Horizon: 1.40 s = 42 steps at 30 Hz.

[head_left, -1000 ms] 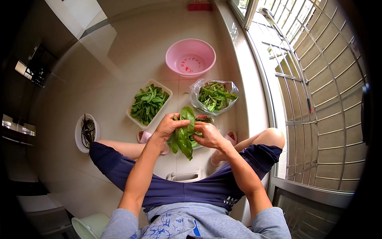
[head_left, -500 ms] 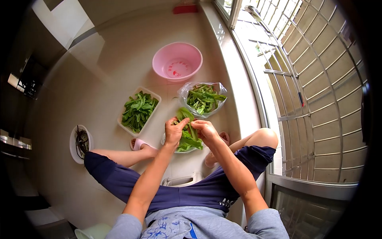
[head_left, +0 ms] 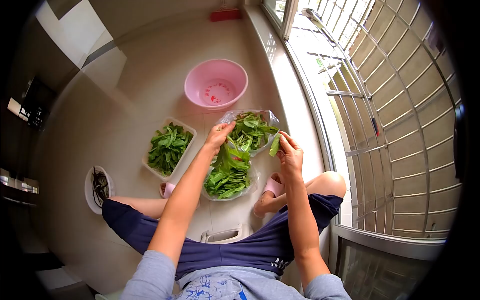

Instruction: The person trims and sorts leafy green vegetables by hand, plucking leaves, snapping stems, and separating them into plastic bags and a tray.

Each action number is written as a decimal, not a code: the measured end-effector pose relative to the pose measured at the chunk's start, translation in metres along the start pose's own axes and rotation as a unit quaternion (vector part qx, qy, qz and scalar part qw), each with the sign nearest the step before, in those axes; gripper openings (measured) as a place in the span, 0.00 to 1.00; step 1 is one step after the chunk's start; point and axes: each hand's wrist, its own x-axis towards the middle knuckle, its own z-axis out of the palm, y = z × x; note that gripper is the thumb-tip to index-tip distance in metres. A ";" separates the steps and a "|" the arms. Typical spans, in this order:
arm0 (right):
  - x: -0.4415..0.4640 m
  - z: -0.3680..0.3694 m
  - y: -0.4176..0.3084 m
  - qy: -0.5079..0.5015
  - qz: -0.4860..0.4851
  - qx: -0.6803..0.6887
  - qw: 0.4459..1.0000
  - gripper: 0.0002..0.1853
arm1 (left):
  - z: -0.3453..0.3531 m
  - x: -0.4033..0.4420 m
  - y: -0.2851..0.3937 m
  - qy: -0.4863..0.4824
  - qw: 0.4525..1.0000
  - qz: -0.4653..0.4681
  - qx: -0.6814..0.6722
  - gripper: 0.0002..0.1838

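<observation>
My left hand (head_left: 220,137) is closed on a sprig of leafy greens (head_left: 227,159), whose leaves hang down. Below it lies a pile of greens (head_left: 226,184) in a clear plastic bag (head_left: 252,186) between my feet. Off to the right, my right hand (head_left: 291,152) pinches a single green leaf (head_left: 275,145). Just beyond both hands, a second plastic bag (head_left: 273,119) holds more leafy greens (head_left: 250,131). Left of my left hand, a white rectangular basket (head_left: 148,161) is filled with green leaves (head_left: 170,148).
A pink basin (head_left: 216,70) stands farther out on the tiled floor (head_left: 145,75). By my left knee is a white oval basket (head_left: 90,195) with dark stalks (head_left: 100,186). A pale stool edge (head_left: 227,235) shows between my legs. Window bars (head_left: 395,115) line the right side.
My hands have moved apart and farther out from their spot over the near bag. The left now holds the sprig over the bags' edge; the right has pulled away rightward with a leaf.
</observation>
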 end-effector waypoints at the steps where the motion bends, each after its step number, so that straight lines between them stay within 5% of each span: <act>1: 0.001 0.001 0.002 -0.005 0.004 0.000 1.000 0.10 | -0.010 -0.011 0.002 0.006 1.000 -0.001 0.000 0.24; 3: 0.003 0.005 0.009 -0.034 -0.009 -0.002 0.999 0.09 | -0.035 -0.036 0.002 -0.014 0.996 0.011 -0.092 0.15; 10: -0.011 0.039 0.044 -0.132 0.056 -0.105 0.984 0.05 | -0.124 -0.113 -0.013 -0.085 0.949 0.006 -0.303 0.08; 19: -0.015 0.162 0.094 -0.258 -0.052 -0.303 0.916 0.09 | -0.166 -0.155 -0.046 0.039 0.936 -0.027 -0.347 0.16; 21: -0.008 0.203 0.108 -0.277 -0.118 -0.347 0.888 0.14 | -0.164 -0.153 -0.046 0.061 0.934 -0.032 -0.352 0.15; 25: -0.018 0.239 0.117 -0.321 -0.319 -0.517 0.726 0.16 | -0.161 -0.147 -0.041 0.061 0.921 -0.010 -0.385 0.15; 27: -0.044 0.238 0.097 -0.405 -0.227 -0.509 0.725 0.14 | -0.160 -0.145 -0.040 0.064 0.916 -0.008 -0.396 0.16; 30: -0.068 0.219 0.089 -0.497 -0.161 -0.565 0.638 0.12 | -0.150 -0.141 -0.037 0.078 0.932 0.013 -0.354 0.16; 34: -0.071 0.190 0.096 -0.508 -0.104 -0.513 0.684 0.13 | -0.129 -0.142 -0.037 0.006 0.943 0.031 -0.331 0.16; 42: -0.072 0.137 0.087 -0.446 -0.212 -0.504 0.708 0.06 | -0.118 -0.151 -0.045 -0.038 0.983 0.061 -0.166 0.08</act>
